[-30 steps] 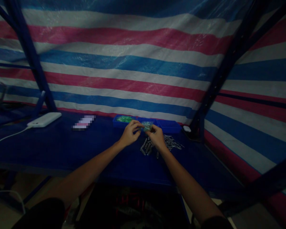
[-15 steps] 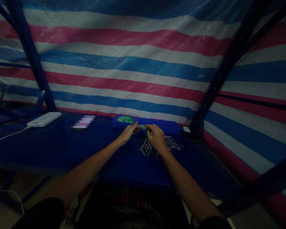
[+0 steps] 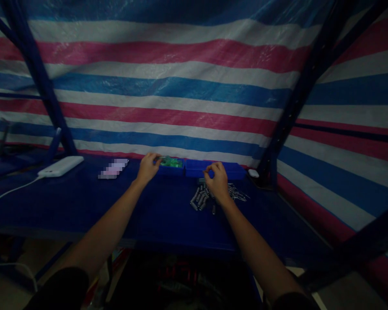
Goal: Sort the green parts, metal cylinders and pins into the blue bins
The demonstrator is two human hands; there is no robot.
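My left hand (image 3: 148, 167) is closed in a pinch at the left end of a blue bin (image 3: 170, 170) of shiny green pieces (image 3: 173, 162). Something small and pale may be at its fingertips, too dim to name. My right hand (image 3: 217, 177) has thumb and forefinger curled together above a pile of metal parts; whatever they hold, if anything, does not show. Several short grey cylinders (image 3: 198, 198) lie left of and below this hand. Thin metal rods (image 3: 238, 193) spread out to its right.
More blue bins (image 3: 228, 169) stand along the back of the blue table (image 3: 132, 224). Leftward lie a phone (image 3: 114, 168) with a blurred screen and a white power bank (image 3: 61, 166) with a cable. A small white case (image 3: 253, 173) sits by the right post (image 3: 286, 116).
My hands have come apart from the pale greenish thing they held between them. The left moved left to the green pieces; the right shifted slightly right, over the metal parts.
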